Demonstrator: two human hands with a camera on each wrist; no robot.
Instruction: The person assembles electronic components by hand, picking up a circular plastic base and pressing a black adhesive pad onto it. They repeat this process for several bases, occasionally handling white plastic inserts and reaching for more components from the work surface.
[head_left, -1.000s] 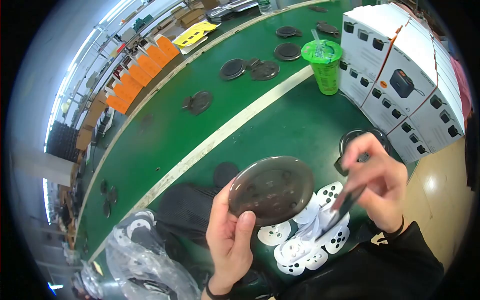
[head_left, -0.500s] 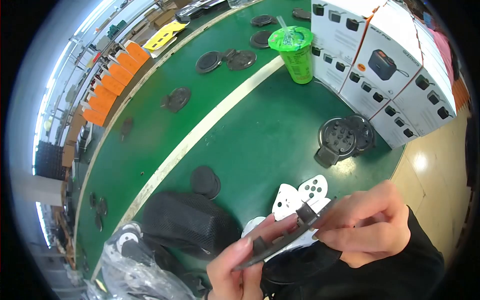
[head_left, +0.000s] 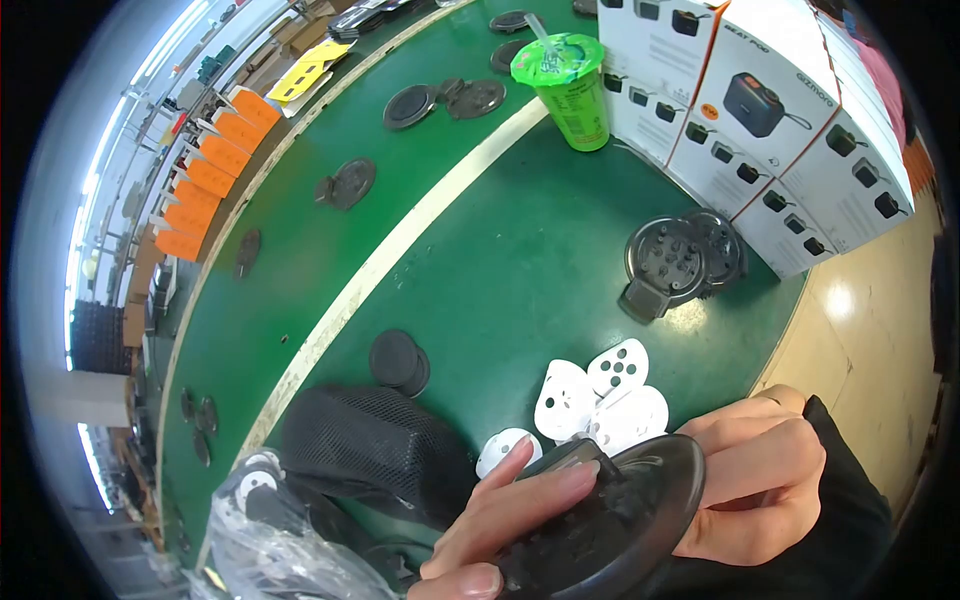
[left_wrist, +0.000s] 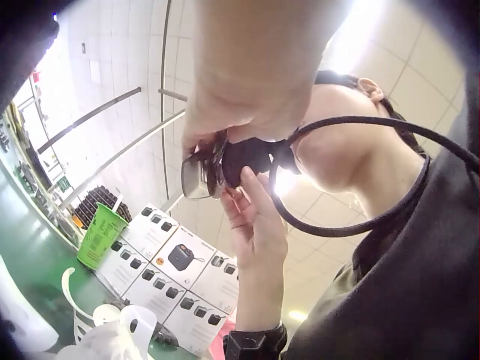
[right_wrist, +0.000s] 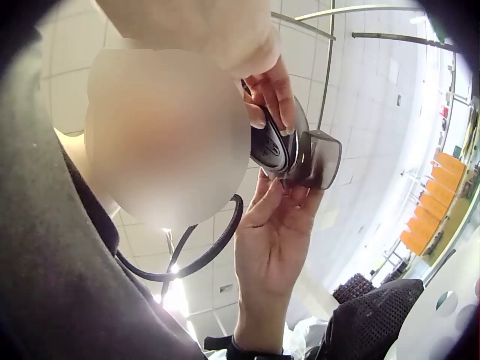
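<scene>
Close in front of my body, both hands hold a smoky dark round plastic piece [head_left: 655, 505], tilted, with a blocky raised part near its middle. My left hand [head_left: 515, 525] grips its left side, fingers laid over the raised part. My right hand [head_left: 760, 480] pinches the right edge. In the right wrist view, a black oval disc [right_wrist: 270, 151] lies against the smoky translucent piece [right_wrist: 324, 159], with the right fingers on the disc. The left wrist view shows the smoky piece [left_wrist: 196, 178] between both hands. White punched sheets [head_left: 600, 400] lie on the table just beyond.
A black mesh pouch [head_left: 375, 450] and a clear plastic bag [head_left: 280, 540] lie at left, near black round pads [head_left: 395, 360]. Stacked dark round parts [head_left: 680, 260] sit at right, before white boxes [head_left: 750, 120]. A green cup [head_left: 575, 95] stands beside the boxes.
The right hand, earlier apart with a thin dark piece, has come to the left hand. The smoky piece has been turned over and lowered towards the body. The head view has shifted.
</scene>
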